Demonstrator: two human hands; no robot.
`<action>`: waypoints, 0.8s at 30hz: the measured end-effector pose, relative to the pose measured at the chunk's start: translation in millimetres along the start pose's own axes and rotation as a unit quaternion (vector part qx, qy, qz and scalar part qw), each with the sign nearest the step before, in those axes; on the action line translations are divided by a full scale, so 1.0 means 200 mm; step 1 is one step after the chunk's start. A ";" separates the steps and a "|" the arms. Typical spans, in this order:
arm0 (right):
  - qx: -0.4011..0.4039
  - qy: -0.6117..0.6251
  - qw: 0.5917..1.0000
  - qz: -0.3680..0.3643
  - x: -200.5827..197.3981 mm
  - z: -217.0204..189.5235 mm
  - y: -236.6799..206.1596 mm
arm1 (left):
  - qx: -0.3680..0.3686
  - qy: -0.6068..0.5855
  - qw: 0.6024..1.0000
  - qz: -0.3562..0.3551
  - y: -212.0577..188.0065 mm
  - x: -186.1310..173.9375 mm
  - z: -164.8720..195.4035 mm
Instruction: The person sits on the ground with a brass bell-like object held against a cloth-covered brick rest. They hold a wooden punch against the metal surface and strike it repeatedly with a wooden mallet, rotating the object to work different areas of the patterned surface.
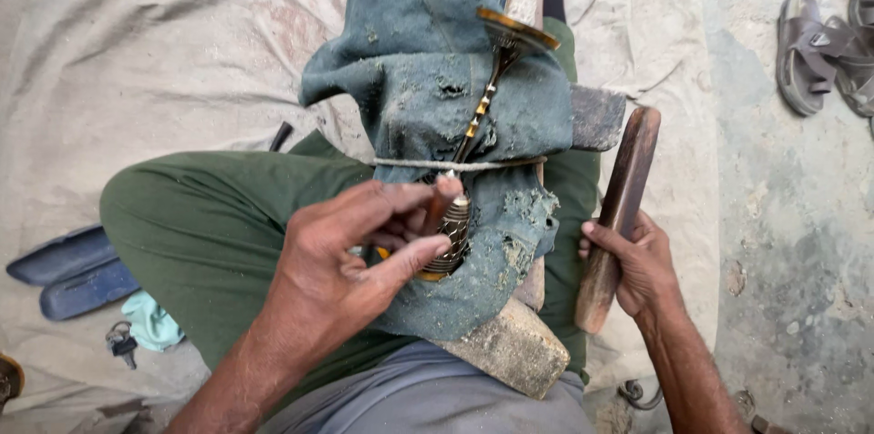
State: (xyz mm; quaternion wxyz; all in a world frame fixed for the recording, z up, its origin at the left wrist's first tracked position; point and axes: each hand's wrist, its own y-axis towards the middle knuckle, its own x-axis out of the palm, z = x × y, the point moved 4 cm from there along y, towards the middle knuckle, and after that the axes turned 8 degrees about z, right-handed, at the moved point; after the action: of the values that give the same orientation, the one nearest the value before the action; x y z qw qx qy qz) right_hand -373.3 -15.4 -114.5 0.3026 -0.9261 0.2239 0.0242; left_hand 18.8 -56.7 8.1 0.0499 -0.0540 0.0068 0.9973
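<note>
Two hands are at work over a lap in green trousers [200, 224]. The left hand [350, 256] pinches a small tool [435, 208] between thumb and fingers, its tip set against a brass ornament [455, 229] that lies on a torn blue cloth [414, 61]. The ornament's thin stem runs toward 1 o'clock and ends in a flat disc [517, 30]. A cord [414, 163] crosses the cloth and stem from 9 to 3 o'clock. The right hand [637, 261] is clamped on the lower end of a wooden mallet [619, 215], which stands tilted toward 12 o'clock, just beside the cloth and apart from the ornament. A wooden block [514, 347] juts out under the cloth at 6 o'clock. Sandals [819, 51] lie on the floor at 2 o'clock; keys [121, 340] at 8 o'clock.
</note>
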 end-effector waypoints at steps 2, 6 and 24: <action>0.011 -0.018 1.000 0.003 0.02 0.01 -0.02 | -0.026 -0.008 0.999 0.027 0.02 -0.02 -0.04; -0.016 -0.104 0.994 0.005 0.12 0.11 -0.06 | -0.104 -0.107 0.988 0.037 0.03 -0.04 -0.10; -0.122 -0.038 0.992 0.000 0.18 0.15 -0.09 | -0.112 -0.143 0.983 -0.005 -0.04 -0.02 -0.03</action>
State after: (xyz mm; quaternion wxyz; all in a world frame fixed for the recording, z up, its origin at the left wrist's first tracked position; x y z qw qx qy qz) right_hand -330.3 1.2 -135.8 0.1955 -0.9545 0.2076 0.0870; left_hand 23.6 -48.8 2.9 0.0493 0.0840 -0.1121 0.9889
